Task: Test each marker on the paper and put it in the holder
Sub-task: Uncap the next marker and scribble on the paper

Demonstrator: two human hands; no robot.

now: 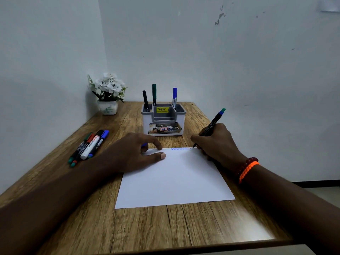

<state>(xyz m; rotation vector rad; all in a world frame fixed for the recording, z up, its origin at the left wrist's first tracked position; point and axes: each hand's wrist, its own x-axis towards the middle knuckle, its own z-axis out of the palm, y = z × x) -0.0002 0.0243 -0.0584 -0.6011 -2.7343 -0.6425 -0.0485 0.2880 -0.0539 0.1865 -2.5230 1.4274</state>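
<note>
Right hand: right hand [217, 142] is gripping a dark marker [211, 126] in a writing hold, tip touching the far right corner of the paper [174, 179], blue-green end pointing up and away.
Left hand: left hand [136, 151] is pressing the far left part of the paper flat, thumb stretched out on the sheet, fingers curling round something small and blue, probably the cap, though mostly hidden.
Marks: small zigzags are running along the far edge of the paper, a blue one [177, 149] and a dark one just starting by the tip.
Holder: holder [163, 118] is standing just beyond the paper, with three markers [154, 94] standing upright in its back compartments.
Waiting markers: a bunch of markers [90, 144] is lying on the tabletop [165, 225], well left of the paper.
Doing it well: probably best keeping light pressure and a short stroke, staying on the sheet near that corner, holding the paper down firmly, then capping fully before dropping the marker into the holder.
</note>
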